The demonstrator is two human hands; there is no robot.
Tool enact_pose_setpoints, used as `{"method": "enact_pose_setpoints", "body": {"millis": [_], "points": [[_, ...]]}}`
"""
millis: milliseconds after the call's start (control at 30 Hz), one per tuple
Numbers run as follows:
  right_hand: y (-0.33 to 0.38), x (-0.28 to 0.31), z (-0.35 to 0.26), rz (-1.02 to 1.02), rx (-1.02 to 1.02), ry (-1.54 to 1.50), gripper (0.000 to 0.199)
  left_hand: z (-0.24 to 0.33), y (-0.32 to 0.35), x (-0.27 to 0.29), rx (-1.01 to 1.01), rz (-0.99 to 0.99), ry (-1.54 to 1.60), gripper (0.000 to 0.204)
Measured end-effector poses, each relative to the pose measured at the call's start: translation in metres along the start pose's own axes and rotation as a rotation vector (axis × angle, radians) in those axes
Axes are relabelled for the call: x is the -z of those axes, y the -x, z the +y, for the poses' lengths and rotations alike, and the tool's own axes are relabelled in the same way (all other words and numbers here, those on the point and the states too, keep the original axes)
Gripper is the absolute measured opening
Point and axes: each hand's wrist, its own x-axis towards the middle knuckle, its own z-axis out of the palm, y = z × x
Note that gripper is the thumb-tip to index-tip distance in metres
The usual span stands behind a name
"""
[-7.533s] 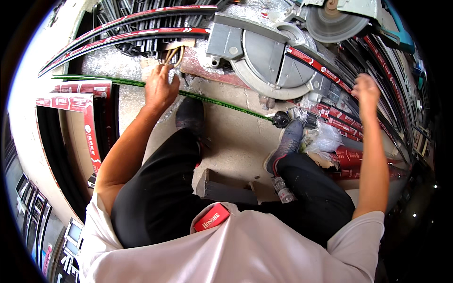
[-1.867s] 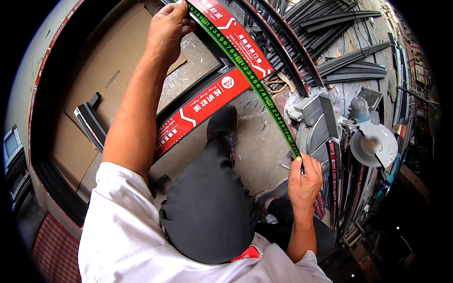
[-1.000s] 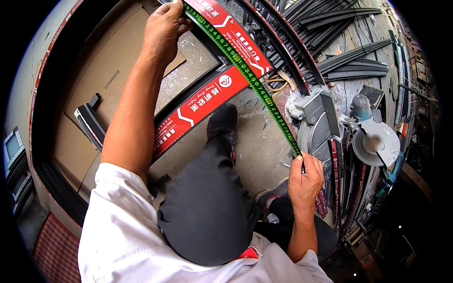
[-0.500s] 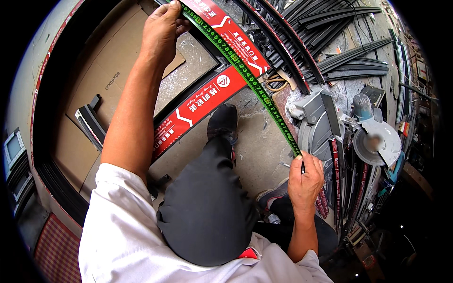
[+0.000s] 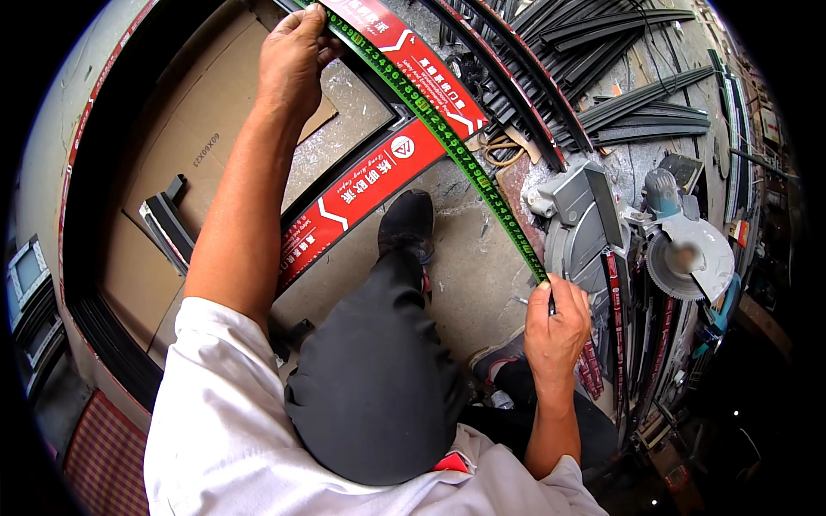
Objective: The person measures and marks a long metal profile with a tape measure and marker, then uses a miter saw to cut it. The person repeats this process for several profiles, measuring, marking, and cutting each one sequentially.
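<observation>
A bright green tape measure blade runs slantwise from the top of the view down to the right. My left hand is closed on it at the upper end, next to a dark frame's edge. At the lower end my right hand pinches the blade between thumb and fingers. A short dark stick-like thing shows beside that thumb; its kind is unclear. Under and beside the blade lies the frame, its bars covered in red printed film. The tape's case is not visible.
Cardboard lies inside the frame. On the right stands a cutting saw with a round blade. Long dark profiles are heaped at the upper right, and more profiles lie below the saw. My shoe is by the frame's corner.
The blade's numbers have shifted slightly along its length toward the upper left. Both hands stay nearly where they were, still gripping it.
</observation>
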Motion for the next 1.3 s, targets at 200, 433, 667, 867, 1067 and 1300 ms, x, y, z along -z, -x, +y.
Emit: {"method": "enact_pose_setpoints", "body": {"millis": [200, 433, 667, 867, 1067, 1300], "points": [[0.001, 0.000, 0.000, 0.012, 0.002, -0.007, 0.016, 0.000, -0.001, 0.002, -0.017, -0.020, 0.002, 0.023], [0.002, 0.000, 0.005, -0.016, -0.020, -0.067, 0.016, 0.001, -0.001, 0.010, -0.041, -0.031, 0.032, 0.022], [0.011, 0.015, 0.020, -0.213, -0.172, -0.268, 0.029, 0.021, 0.019, -0.007, -0.095, -0.043, -0.012, 0.019], [0.053, 0.030, 0.059, -0.207, -0.167, -0.470, 0.038, 0.045, 0.055, -0.055, -0.144, -0.108, -0.044, 0.017], [0.107, 0.032, 0.110, -0.097, -0.308, -0.583, 0.035, 0.050, 0.117, -0.139, -0.197, -0.308, -0.245, 0.021], [0.148, 0.017, 0.152, 0.072, -0.314, -0.671, 0.033, 0.018, 0.192, -0.214, -0.014, -0.670, -0.351, 0.022]]}}
